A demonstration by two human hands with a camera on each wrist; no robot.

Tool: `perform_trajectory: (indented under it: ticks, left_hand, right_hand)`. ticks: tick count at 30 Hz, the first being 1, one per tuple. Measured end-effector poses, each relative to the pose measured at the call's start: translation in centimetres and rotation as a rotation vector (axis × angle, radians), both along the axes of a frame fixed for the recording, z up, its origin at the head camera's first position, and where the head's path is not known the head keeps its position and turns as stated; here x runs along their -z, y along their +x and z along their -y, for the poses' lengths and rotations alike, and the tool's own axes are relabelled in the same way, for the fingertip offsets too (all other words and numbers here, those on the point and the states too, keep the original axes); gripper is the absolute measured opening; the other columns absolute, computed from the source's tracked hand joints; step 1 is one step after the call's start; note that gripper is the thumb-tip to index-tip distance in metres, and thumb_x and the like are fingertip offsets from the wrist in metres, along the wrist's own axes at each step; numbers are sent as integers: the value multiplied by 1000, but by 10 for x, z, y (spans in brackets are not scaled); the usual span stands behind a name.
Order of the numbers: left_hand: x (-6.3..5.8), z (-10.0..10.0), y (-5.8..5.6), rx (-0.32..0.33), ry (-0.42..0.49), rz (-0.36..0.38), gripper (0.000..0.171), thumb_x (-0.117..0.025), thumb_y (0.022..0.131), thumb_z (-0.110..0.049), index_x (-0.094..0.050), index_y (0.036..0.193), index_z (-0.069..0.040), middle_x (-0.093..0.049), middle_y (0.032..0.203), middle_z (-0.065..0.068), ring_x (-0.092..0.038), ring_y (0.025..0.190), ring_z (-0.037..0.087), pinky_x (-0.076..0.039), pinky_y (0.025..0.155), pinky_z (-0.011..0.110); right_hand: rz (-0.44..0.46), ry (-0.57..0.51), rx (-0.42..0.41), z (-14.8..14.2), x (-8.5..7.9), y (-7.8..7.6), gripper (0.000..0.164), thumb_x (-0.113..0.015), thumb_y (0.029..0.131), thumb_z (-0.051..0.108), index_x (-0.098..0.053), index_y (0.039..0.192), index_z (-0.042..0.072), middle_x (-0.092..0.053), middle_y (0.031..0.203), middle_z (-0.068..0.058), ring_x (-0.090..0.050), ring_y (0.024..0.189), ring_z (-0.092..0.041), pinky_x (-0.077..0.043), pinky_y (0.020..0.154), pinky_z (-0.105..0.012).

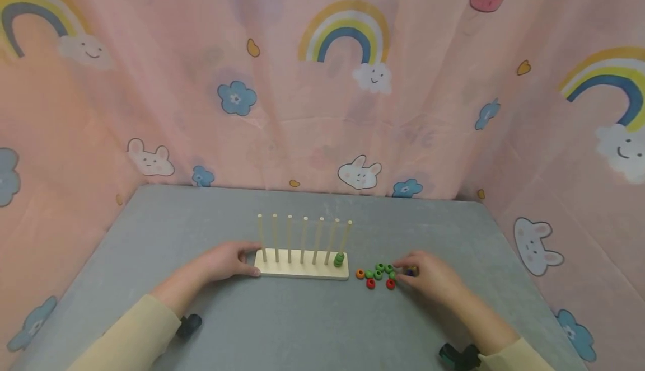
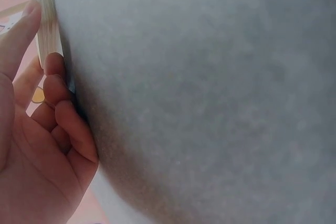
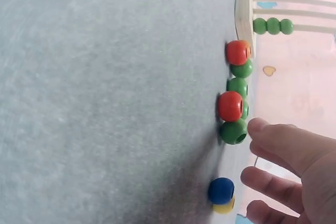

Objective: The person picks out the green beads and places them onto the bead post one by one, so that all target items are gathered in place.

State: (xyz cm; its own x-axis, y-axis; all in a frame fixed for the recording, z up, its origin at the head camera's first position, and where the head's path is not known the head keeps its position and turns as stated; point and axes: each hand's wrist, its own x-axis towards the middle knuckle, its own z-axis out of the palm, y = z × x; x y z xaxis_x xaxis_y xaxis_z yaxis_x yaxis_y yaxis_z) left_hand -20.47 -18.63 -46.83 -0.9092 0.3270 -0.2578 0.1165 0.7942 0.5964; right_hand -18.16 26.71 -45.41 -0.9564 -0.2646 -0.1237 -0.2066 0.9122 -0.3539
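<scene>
A pale wooden peg board with a row of upright pegs stands on the grey table. Three green beads are stacked on its rightmost peg. My left hand holds the board's left end between thumb and fingers; the left wrist view shows the wooden edge there. To the right of the board lie loose beads: several green, two red and an orange bead. My right hand reaches over this group, thumb and index fingertips close beside a green bead. No bead shows clearly between them.
A blue bead and a yellow bead lie under my right hand, partly hidden in the head view. The grey table ends at a pink patterned curtain behind and at both sides.
</scene>
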Motion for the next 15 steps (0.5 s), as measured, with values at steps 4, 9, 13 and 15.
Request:
perform_trajectory:
  ticks: [4,9,13,15]
  left_hand:
    - [0,0,0,4,-6,-6,66,-84,79,-35,-61,137,-14,-50,74,2,-43,67,16,-33,59,33]
    - [0,0,-1,4,-8,-11,65,-84,79,-35,-61,137,-14,-50,74,2,-43,67,16,-33,59,33]
    - [0,-1,-1,6,-12,-15,65,-84,79,-35,-61,136,-15,-50,74,1,-44,67,16,-33,59,33]
    - [0,-1,-1,8,-15,-17,65,-84,79,-36,-61,136,-15,-50,74,1,-44,67,15,-33,59,33]
  right_hand:
    - [12,19,2,-1,3,0,18,-80,83,25,-78,101,22,-63,89,11,-55,80,-9,-48,77,-38]
    - [-8,37,-26,-1,5,0,16,-81,83,23,-79,98,22,-61,86,11,-52,76,-9,-46,73,-37]
    - [-21,71,-31,1,4,3,15,-81,82,24,-78,97,22,-61,87,10,-54,78,-9,-48,75,-38]
    - [-21,88,-27,3,3,4,16,-82,81,24,-78,97,22,-62,88,10,-55,79,-10,-49,76,-39]
